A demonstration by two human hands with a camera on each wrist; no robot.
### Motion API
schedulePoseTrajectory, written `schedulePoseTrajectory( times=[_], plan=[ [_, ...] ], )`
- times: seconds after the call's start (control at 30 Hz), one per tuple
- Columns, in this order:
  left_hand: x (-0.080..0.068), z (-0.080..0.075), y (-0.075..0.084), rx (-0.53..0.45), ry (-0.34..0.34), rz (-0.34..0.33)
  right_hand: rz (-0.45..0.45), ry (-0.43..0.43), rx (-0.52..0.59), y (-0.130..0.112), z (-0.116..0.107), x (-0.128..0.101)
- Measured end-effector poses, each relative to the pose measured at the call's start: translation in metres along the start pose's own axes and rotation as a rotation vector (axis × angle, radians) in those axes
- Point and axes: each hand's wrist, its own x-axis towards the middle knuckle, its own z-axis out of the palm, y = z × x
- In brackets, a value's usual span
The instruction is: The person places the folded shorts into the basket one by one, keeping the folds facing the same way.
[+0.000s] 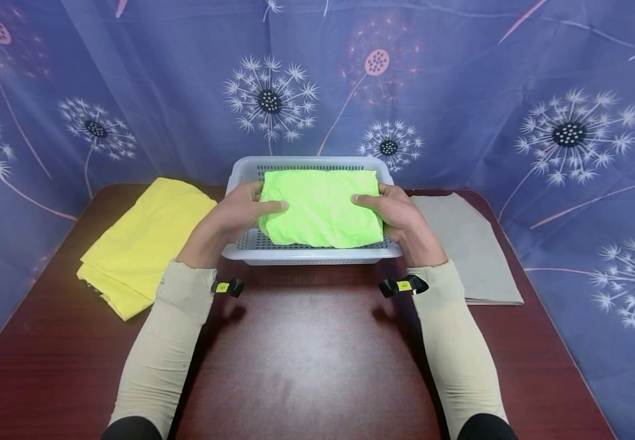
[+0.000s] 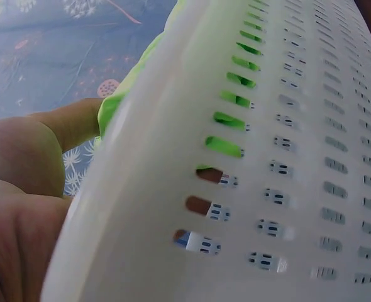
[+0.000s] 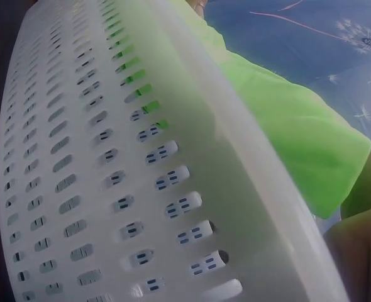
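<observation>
Hands (image 1: 238, 211) (image 1: 401, 214) grip cloth (image 1: 321, 208) — bright lime green, folded, lightly creased.

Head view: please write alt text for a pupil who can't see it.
A person's left hand and right hand hold folded green cloth over a pale basket on a dark red table; yellow cloth lies left, grey cloth right.

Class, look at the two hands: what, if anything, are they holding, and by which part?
A green cloth: the left hand grips its left end, the right hand its right end, thumbs on top.
</observation>
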Motion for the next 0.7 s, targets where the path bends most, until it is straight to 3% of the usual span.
schedulePoseTrajectory(
  times=[0.4,0.7],
  plan=[
    [0.0025,0.0003,-0.0027,0.095,0.018,-0.017,-0.030,0.011,-0.053,0.0013,0.0023,0.0007],
    [0.0040,0.0009,-0.0052,0.063,0.008,-0.023,-0.008,0.025,-0.089,0.0037,0.0019,0.0021]
  ],
)
